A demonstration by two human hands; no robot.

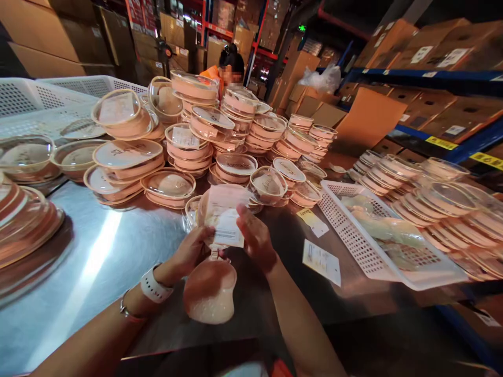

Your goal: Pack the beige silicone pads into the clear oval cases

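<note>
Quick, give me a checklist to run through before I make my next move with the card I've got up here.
1. Left hand on the printed card: ok, thumb at its lower left.
2. Right hand gripping that card: cannot tell; it is at the right edge.
3. Card wording legible: not ok, too small and blurred to read here.
4. Rounded piece below the hands resting on the table: cannot tell.
5. Other cards in view: ok, a white card and a yellow-and-white card lie on the table.
6. White basket standing upright: ok.
</note>
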